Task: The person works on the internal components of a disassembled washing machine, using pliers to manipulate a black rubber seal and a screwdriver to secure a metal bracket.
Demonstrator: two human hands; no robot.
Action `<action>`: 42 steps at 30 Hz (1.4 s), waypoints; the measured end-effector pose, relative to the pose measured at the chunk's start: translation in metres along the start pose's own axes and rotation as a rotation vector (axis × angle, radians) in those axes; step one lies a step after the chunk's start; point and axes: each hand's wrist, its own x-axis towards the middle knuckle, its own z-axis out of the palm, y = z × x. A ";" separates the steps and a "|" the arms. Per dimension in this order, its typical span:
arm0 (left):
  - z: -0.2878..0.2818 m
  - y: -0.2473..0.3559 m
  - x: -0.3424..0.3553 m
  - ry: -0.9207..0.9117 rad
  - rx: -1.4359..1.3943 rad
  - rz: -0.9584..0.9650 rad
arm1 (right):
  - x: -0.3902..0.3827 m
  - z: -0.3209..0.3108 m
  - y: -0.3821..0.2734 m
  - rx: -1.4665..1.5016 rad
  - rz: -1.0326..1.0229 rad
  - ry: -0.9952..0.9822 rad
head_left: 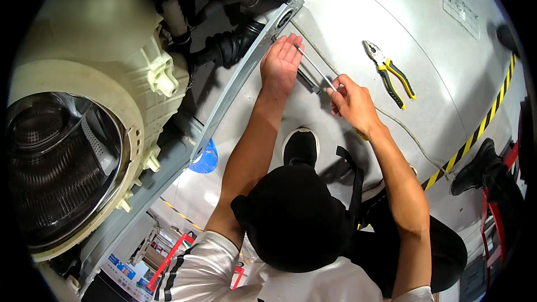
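My right hand (353, 103) is closed round a screwdriver (316, 68), whose yellow handle end peeks out below the palm. Its thin metal shaft slants up and left, with the tip at the fingers of my left hand (281, 66). That left hand lies palm up, fingers stretched out, beside the grey metal frame edge (238, 75) of an opened washing machine. Whether the tip touches the fingers I cannot tell. Under the shaft, partly hidden by my left hand, is a narrow dark grey bar (309, 82).
Combination pliers (387, 72) with black and yellow handles lie on the floor to the right. The machine's drum (61, 162) and a black ribbed hose (229, 45) fill the left. A grey cable (405, 130) crosses the floor toward black-and-yellow tape (475, 134). A black shoe (475, 168) stands at right.
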 end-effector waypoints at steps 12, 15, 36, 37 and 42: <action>0.012 0.001 -0.023 0.131 -0.124 -0.041 | 0.026 -0.003 -0.005 -0.160 -0.039 0.069; 0.010 0.001 -0.021 0.139 0.013 -0.078 | 0.036 -0.002 -0.007 -0.266 -0.099 0.087; -0.011 -0.007 0.001 0.168 0.337 -0.082 | 0.044 0.012 -0.012 -0.269 -0.137 0.102; -0.010 -0.007 0.001 0.171 0.349 -0.084 | 0.044 0.013 -0.011 -0.255 -0.140 0.105; -0.008 -0.006 0.002 0.183 0.411 -0.091 | 0.046 0.021 -0.011 -0.226 -0.155 0.117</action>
